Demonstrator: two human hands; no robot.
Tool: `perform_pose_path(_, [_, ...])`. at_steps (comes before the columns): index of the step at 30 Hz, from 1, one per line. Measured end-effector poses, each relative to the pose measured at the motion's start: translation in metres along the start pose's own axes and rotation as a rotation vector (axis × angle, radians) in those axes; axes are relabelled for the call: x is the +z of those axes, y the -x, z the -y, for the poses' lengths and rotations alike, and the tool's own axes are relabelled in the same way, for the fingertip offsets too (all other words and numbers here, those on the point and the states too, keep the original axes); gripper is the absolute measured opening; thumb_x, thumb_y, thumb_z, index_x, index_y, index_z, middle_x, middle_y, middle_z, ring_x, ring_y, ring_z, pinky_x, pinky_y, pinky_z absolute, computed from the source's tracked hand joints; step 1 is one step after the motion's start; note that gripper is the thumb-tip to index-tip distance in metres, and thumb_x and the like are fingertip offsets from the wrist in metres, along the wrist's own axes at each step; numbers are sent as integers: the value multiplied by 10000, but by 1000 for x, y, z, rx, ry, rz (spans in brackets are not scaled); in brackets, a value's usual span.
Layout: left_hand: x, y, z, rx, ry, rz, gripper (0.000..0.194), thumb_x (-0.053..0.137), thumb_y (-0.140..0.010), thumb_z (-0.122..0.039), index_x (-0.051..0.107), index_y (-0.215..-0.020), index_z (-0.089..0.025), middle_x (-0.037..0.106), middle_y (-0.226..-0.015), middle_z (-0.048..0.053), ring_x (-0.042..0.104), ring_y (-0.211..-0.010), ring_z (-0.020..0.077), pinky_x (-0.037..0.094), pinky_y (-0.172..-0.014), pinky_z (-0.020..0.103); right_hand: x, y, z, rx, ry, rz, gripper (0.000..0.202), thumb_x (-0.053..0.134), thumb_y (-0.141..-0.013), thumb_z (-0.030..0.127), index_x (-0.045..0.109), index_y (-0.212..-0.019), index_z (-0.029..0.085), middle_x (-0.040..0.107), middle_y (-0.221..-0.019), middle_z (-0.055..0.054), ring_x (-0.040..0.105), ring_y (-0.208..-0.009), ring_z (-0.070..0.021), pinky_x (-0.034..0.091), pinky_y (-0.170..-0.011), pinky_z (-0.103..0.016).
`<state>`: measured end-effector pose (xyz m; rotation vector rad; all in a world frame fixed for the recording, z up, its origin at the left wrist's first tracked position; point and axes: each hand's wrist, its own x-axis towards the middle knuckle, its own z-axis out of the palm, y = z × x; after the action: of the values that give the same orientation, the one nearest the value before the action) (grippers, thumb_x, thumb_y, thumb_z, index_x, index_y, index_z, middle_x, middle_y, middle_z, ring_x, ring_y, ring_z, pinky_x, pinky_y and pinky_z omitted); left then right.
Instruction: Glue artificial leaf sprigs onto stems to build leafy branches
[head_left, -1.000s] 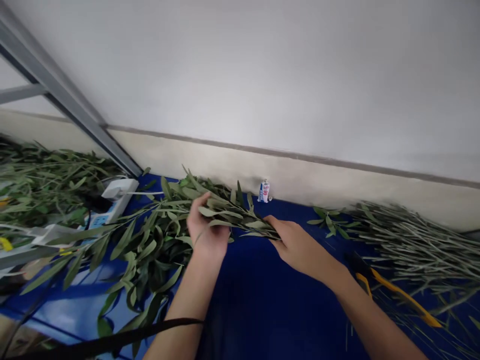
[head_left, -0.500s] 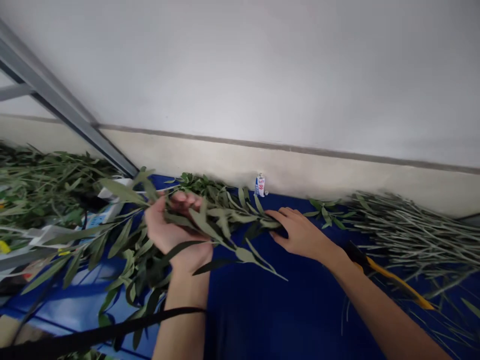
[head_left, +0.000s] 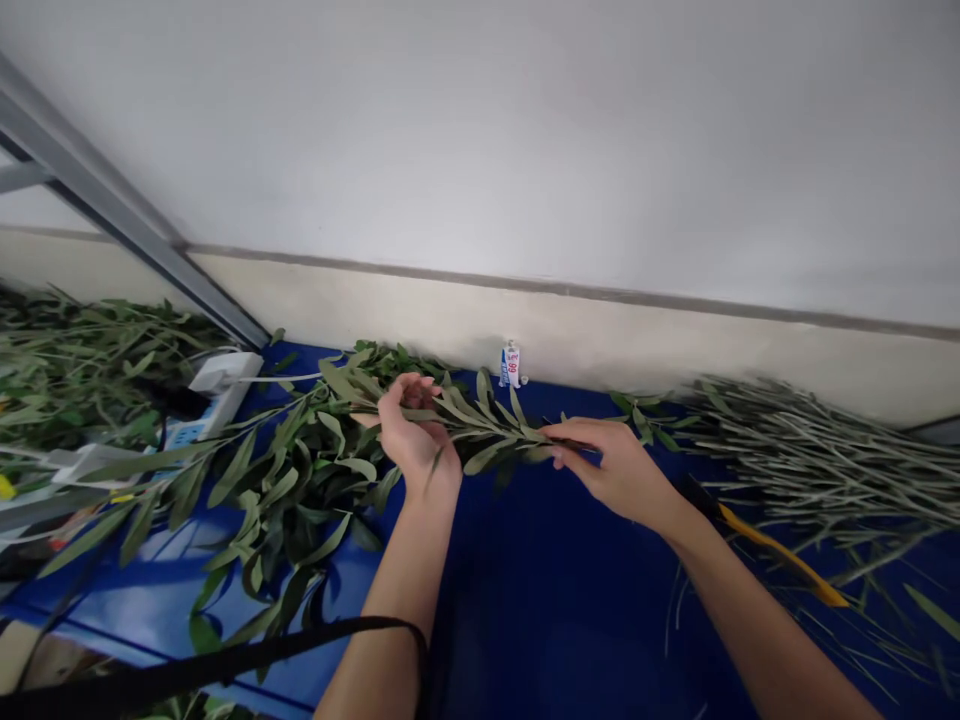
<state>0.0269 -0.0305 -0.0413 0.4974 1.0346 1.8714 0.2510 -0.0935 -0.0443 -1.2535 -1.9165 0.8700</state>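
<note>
A leafy olive-like branch (head_left: 484, 412) stretches between my two hands over the blue tabletop (head_left: 555, 590). My left hand (head_left: 416, 430), palm turned up, has its fingers curled around the branch's leafy part. At the branch's bare end, my right hand (head_left: 607, 460) pinches the stem between thumb and fingers. Below and left of my left hand lies a loose heap of similar leafy branches (head_left: 292, 500). Part of the branch near my left palm is hidden by the hand.
A pile of thin bare stems (head_left: 817, 450) lies at the right, near yellow-handled cutters (head_left: 787, 555) partly under my right forearm. A small white-and-blue tube (head_left: 510, 365) stands by the wall. A power strip (head_left: 225, 385) and more greenery (head_left: 90, 350) are at the left.
My left hand has moved right, closer to my right hand, along the branch. The sprig that hung over my left wrist no longer sticks out toward me. My right hand stays nearly in place.
</note>
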Motion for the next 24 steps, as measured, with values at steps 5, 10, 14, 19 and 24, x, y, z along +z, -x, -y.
perform_pose_path(5, [-12, -6, -59, 290, 20, -209, 395, 663, -790, -143, 486, -1096, -319, 669, -960, -73, 663, -961, 148, 509, -863, 321, -2, 3, -17, -64, 206, -181, 260, 559, -997, 200, 775, -1141, 206, 784, -1130, -112, 742, -1042, -267, 609, -897, -412])
perform_pose_path(10, [-13, 3, -80, 951, -491, -40, 243, 603, -836, -61, 606, -994, -245, 648, -1012, -24, 630, -997, 165, 517, -923, 342, 27, 8, -41, -141, 481, -158, 323, 522, -996, 120, 759, -1204, 190, 759, -1216, -128, 669, -1179, -297, 575, -1029, -486])
perform_pose_path(14, [-11, 29, -42, 810, -1124, 840, 181, 540, -972, -134, 667, -1074, -212, 711, -1042, 32, 674, -989, 197, 552, -886, 365, 45, 6, -51, -128, 528, -188, 356, 497, -997, 111, 743, -1251, 161, 743, -1262, -153, 653, -1187, -331, 579, -1011, -534])
perform_pose_path(19, [-10, 35, -4, 903, -1600, 1138, 122, 600, -958, -182, 721, -962, -171, 739, -971, 80, 682, -1038, 302, 556, -900, 482, 44, 7, -49, -140, 534, -194, 360, 507, -1006, 133, 721, -1292, 175, 738, -1303, -130, 665, -1182, -324, 578, -1019, -536])
perform_pose_path(24, [3, 31, -20, 924, -1653, 1126, 139, 595, -965, -187, 727, -923, -168, 743, -943, 78, 706, -959, 297, 556, -888, 505, 23, 15, -31, -140, 430, -276, 380, 505, -1020, 141, 683, -1354, 175, 718, -1347, -139, 685, -1215, -299, 562, -1055, -524])
